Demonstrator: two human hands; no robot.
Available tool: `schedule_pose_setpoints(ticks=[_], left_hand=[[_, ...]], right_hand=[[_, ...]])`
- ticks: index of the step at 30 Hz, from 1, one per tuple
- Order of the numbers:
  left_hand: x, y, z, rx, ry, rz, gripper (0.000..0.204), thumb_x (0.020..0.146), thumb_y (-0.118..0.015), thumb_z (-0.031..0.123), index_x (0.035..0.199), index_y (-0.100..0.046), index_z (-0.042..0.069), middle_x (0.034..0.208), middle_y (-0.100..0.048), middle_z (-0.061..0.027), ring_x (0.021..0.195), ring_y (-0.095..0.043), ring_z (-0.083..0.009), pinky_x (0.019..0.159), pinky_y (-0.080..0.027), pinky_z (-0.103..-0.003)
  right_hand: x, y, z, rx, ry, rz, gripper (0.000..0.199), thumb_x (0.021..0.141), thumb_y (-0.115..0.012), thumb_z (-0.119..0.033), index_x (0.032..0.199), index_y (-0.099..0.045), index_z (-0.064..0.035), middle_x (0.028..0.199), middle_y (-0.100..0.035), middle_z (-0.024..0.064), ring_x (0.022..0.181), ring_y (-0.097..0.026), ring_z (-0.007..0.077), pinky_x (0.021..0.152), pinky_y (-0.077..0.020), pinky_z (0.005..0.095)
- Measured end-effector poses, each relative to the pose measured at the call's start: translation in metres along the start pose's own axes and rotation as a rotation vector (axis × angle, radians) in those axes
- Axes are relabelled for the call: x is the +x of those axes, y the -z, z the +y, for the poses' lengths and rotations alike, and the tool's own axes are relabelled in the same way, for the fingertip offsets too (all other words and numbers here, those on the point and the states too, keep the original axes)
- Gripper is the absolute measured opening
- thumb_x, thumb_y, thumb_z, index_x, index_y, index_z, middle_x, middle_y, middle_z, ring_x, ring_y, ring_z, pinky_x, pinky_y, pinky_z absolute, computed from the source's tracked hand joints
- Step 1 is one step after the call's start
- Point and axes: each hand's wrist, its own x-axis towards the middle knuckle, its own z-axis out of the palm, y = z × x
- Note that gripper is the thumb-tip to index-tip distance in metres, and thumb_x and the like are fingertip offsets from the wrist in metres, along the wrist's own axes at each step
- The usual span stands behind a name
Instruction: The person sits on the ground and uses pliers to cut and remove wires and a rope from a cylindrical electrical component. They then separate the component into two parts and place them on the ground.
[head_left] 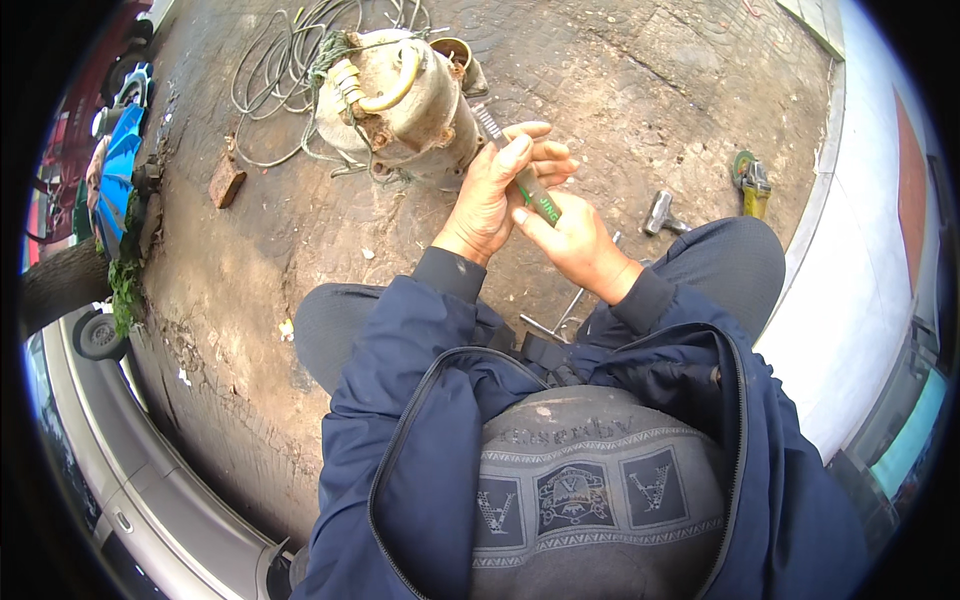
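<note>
Lying in the upper left, a brick (227,183) precedes a corroded metal machine (425,130); at upper centre, the person's left hand (484,200) grasps a greenish-handled tool (543,203), its lower end clenched by the right hand (585,247); rightward lie a hammer (660,213) and a grinder (753,188).

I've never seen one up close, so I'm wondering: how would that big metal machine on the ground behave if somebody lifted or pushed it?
The metal machine is probably heavy, being bulky and metal-bodied. Its rounded sides might let it rock when pushed. The curved yellowish bar on it looks like a likely grip.
</note>
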Motion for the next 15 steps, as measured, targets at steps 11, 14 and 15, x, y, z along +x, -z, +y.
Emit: schedule_pose_setpoints(ticks=[11,14,15], left_hand=[[-0.004,0.005,-0.005,0.316,-0.182,0.467,0.034,0.105,-0.070,0.015,0.133,-0.059,-0.001,0.120,-0.074,-0.0101,0.107,-0.074,-0.0179,0.082,-0.059,-0.027],[-0.006,0.008,-0.004,0.360,-0.232,0.439,0.031,0.105,-0.070,0.015,0.129,-0.061,-0.001,0.116,-0.075,-0.0104,0.102,-0.074,-0.0167,0.079,-0.060,-0.027],[-0.007,0.008,-0.005,0.408,-0.221,0.474,0.031,0.104,-0.071,0.016,0.128,-0.062,-0.001,0.116,-0.075,-0.0106,0.100,-0.073,-0.0159,0.079,-0.060,-0.027]], right_hand=[[-0.006,0.000,0.044,-0.404,0.038,0.131,0.039,0.095,-0.072,-0.039,0.105,-0.072,-0.0006,0.086,-0.065,0.0260,0.088,-0.068,0.0456,0.080,-0.0538,0.0533],[-0.011,0.001,0.047,-0.480,0.055,0.153,0.038,0.095,-0.073,-0.037,0.107,-0.070,-0.0014,0.103,-0.068,0.0271,0.097,-0.068,0.0473,0.088,-0.0534,0.0530],[-0.013,0.001,0.047,-0.507,0.048,0.147,0.038,0.095,-0.073,-0.038,0.107,-0.070,-0.0016,0.103,-0.068,0.0268,0.097,-0.068,0.0474,0.088,-0.0537,0.0533]])
